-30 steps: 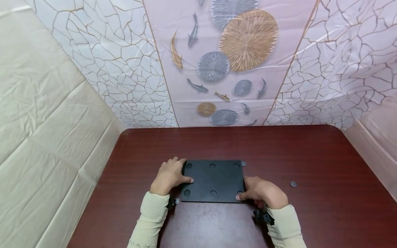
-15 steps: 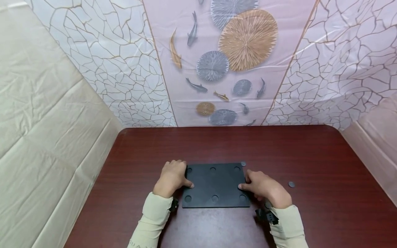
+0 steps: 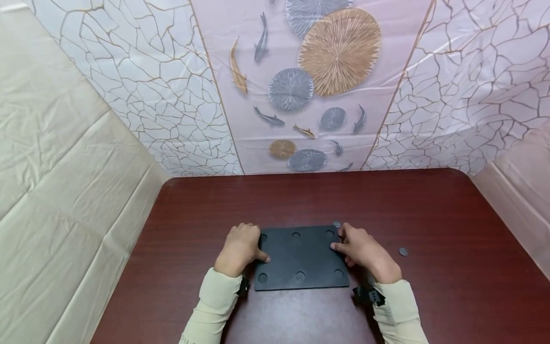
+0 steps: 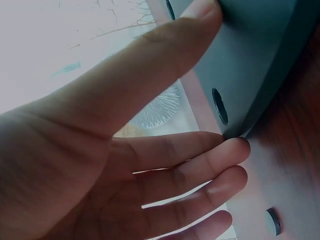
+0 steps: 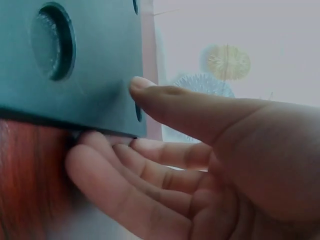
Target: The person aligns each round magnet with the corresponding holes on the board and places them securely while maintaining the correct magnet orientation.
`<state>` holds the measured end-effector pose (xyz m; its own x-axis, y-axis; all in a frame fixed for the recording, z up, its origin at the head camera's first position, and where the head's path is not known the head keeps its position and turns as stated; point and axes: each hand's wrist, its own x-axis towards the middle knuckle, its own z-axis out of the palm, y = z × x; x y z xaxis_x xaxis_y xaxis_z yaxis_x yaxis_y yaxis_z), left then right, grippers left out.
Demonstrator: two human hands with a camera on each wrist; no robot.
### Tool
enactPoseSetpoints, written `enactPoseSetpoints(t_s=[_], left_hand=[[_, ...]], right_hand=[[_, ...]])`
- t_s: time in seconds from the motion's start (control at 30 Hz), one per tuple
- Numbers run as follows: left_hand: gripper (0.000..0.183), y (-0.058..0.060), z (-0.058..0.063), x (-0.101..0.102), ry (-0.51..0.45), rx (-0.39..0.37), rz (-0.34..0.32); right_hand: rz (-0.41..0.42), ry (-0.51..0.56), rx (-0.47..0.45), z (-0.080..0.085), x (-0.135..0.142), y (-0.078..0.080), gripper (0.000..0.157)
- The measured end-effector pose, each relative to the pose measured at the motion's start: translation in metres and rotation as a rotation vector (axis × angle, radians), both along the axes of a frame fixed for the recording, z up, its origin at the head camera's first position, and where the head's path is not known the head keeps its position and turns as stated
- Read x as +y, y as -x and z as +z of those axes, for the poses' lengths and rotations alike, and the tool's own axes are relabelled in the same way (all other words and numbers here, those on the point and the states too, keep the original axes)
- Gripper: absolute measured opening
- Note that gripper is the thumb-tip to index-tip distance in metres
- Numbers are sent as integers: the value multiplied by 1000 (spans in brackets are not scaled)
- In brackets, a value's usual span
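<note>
A flat black rectangular board (image 3: 301, 258) with several round recesses lies in front of me, level or nearly so. My left hand (image 3: 240, 248) holds its left edge, thumb on the top face and the fingers at the far left side. In the left wrist view the foremost fingertips touch a corner of the board (image 4: 255, 45). At the right edge, my right hand (image 3: 369, 255) grips near the far corner. The right wrist view shows the thumb at the top face of the board (image 5: 95, 95) and fingers bent at its lower edge, their tips partly hidden.
One small grey disc (image 3: 337, 224) lies at the board's far right corner, another disc (image 3: 403, 252) farther right on the brown table (image 3: 206, 200). Another disc (image 4: 273, 221) shows near my left fingers. Patterned cloth (image 3: 296, 157) hangs behind the table.
The board has shifted toward me and slightly right, turning a little. My right hand has slid from the near right corner along the edge to the far part; my left hand moved slightly with the board.
</note>
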<state>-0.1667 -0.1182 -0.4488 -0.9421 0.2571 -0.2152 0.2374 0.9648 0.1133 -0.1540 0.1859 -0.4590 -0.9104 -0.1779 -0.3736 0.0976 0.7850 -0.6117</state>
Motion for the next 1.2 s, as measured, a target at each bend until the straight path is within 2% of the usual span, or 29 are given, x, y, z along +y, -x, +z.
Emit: enactPoseSetpoints(t_s=[0.17,0.37,0.6,0.9,1.2], left_hand=[[51,-2,0,1,-12,38,-19],[51,-5,0,0,-16,35,-32],[51,-7,0,1,-24,51,-53],[51,-3,-1,4,-13,57,-60],[52,-1,-3,2,-43,42,-51]], right_hand=[[-13,-1,12,-4,1,3,36],[-21,40,16,-8,2,2,49],[25,62,43,-8,8,2,67],[23,112,26,-11,14,6,69],[40,182,38,-21,18,9,63]])
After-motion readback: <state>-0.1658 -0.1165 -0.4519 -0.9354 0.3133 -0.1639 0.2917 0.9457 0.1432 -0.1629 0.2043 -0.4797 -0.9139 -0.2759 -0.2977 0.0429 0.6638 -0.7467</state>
